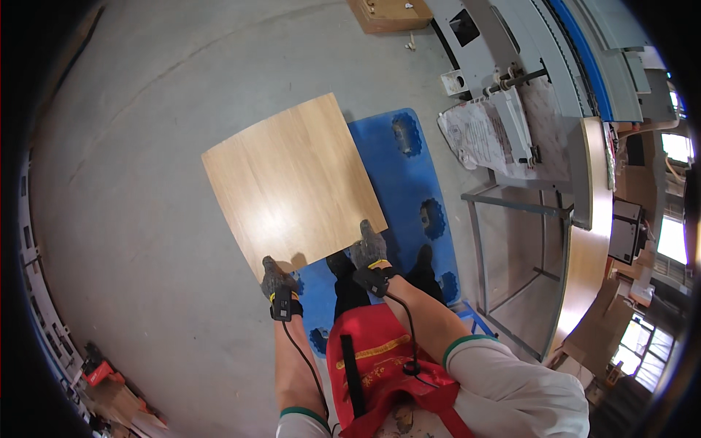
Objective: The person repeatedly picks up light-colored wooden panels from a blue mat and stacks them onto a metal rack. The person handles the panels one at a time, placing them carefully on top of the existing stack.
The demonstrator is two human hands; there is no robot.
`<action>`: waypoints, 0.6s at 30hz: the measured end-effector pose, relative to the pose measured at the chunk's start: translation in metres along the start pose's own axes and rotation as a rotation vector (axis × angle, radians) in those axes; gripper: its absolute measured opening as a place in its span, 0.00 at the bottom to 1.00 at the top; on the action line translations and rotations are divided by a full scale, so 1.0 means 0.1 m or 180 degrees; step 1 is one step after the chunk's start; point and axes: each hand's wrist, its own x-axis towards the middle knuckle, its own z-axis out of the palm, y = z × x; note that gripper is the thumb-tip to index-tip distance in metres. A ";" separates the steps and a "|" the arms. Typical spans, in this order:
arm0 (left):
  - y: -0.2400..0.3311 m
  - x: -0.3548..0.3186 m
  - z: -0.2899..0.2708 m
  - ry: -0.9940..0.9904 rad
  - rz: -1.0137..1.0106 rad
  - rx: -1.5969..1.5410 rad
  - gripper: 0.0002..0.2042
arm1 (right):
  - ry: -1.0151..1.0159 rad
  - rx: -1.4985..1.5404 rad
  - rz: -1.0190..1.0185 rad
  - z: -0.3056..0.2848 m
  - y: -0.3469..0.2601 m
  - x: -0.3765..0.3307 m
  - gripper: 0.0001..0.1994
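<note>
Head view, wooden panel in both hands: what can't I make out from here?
- Fingers of left hand and right hand: curled under the wooden panel's near edge, so grip is hidden.
- Blue plastic pallet: its left part lies behind the panel; the near end is blocked by the person's legs and red apron.
- Panel underside: not visible.
- Printed sheet on the grey machine: too small and bent by the lens.

A woodworking workshop — concrete floor [146,219], grey panel-processing machine [526,51], stacked boards [387,13].
</note>
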 end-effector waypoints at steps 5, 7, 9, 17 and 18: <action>-0.10 0.22 0.01 0.0015 -0.0467 -0.0954 0.31 | -0.0205 -0.0740 -0.0296 0.01 0.03 0.05 0.17; 0.01 0.10 0.06 -0.0134 -0.0420 -0.0931 0.30 | -0.0286 -0.0405 -0.0335 -0.02 0.04 0.13 0.16; 0.16 -0.06 0.11 -0.0124 -0.0646 -0.1160 0.29 | -0.0254 0.0558 -0.0235 -0.02 0.09 0.21 0.16; -1.35 0.17 -0.09 -0.0825 0.0287 -0.1274 0.18 | 0.0874 -0.8114 -0.3025 -3.08 -1.55 0.49 0.15; -1.27 -0.28 0.08 -0.1190 -0.0199 -0.1963 0.17 | 0.1115 -0.7570 -0.2148 -4.04 -2.06 0.66 0.21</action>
